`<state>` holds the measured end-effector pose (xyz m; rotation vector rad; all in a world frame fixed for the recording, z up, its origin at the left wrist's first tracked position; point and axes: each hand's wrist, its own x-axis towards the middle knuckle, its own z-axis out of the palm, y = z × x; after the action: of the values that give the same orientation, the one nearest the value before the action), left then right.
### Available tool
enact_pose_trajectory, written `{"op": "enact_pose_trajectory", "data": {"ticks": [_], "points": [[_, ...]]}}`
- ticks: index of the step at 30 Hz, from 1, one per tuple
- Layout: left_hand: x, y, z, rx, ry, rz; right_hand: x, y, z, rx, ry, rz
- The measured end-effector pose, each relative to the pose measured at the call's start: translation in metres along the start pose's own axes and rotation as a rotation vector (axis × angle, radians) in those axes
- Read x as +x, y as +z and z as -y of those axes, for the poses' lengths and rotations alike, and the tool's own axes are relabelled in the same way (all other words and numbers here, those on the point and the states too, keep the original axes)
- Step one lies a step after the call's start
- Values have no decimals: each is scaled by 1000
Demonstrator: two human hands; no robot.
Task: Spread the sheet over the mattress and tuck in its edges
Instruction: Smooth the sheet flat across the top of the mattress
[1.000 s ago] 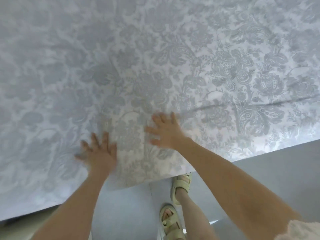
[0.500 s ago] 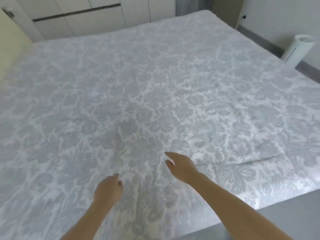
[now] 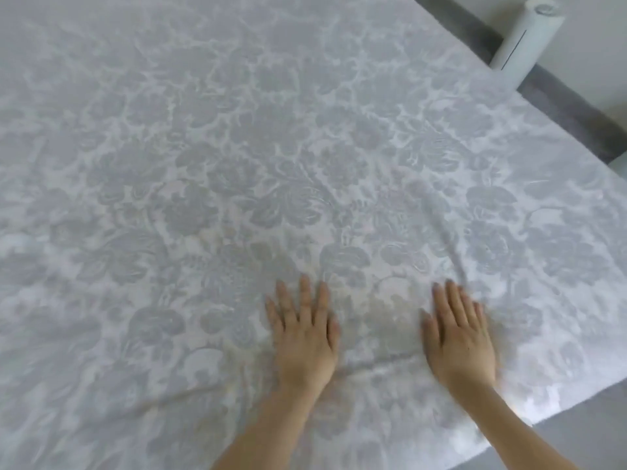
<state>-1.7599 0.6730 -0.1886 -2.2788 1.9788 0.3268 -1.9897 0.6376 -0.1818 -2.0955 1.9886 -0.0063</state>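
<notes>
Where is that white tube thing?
In the head view, the white cylinder stands upright at the top right, on the floor beyond the far edge of the sheet, against the wall.

Bed (image 3: 509,407): floral sheet (image 3: 237,164) spread flat, few creases.

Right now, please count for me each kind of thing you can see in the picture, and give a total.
Bare hands pressed flat on the sheet: 2, left hand and right hand
Grey-and-white floral bed sheet: 1
White cylindrical appliance standing on the floor by the wall: 1
Total: 4
</notes>
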Motion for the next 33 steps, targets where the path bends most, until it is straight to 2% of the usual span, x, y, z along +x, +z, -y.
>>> {"op": "enact_pose_trajectory", "data": {"ticks": [3,5,6,8,9,10,12,13,14,16,18,20,22,23,24,26,27,29,31,33], "points": [[-30,-13,-9,33,213,118,-13,-24,-20,27,276,90],[-18,-37,2,-58,292,101,8,-35,10,21,286,100],[-1,-50,7,-115,305,19,27,-37,34,22,181,71],[50,-72,19,-163,221,-146,70,-34,88,76,-98,-24],[85,-81,29,-135,135,-219,92,-30,117,101,-271,-31],[122,-89,38,-89,43,-280,112,-27,142,107,-453,35],[191,-98,45,-50,-158,-249,154,-19,154,34,-788,172],[221,-95,38,-72,-265,-179,176,-19,135,-35,-838,152],[240,-87,22,-111,-353,-108,194,-21,101,-96,-798,101],[253,-60,-32,-144,-380,-77,218,-35,-7,-130,-469,5],[230,-31,-99,-115,-139,-177,210,-65,-132,-115,-11,-72],[187,-20,-155,-80,201,-189,185,-95,-208,-74,370,-79],[163,-26,-183,-106,389,-106,177,-107,-210,26,553,-124],[163,-32,-185,-156,422,-77,181,-106,-189,56,565,-171],[170,-43,-182,-247,419,-88,190,-103,-160,66,514,-217],[194,-71,-168,-448,298,-206,214,-96,-90,46,227,-256],[209,-84,-159,-478,201,-277,225,-88,-53,44,34,-222],[247,-97,-141,-369,24,-381,249,-71,2,0,-365,-49],[282,-93,-137,-230,-104,-311,292,-69,-7,-59,-607,24],[306,-78,-160,-141,-177,-204,338,-80,-70,-137,-561,28]]}}
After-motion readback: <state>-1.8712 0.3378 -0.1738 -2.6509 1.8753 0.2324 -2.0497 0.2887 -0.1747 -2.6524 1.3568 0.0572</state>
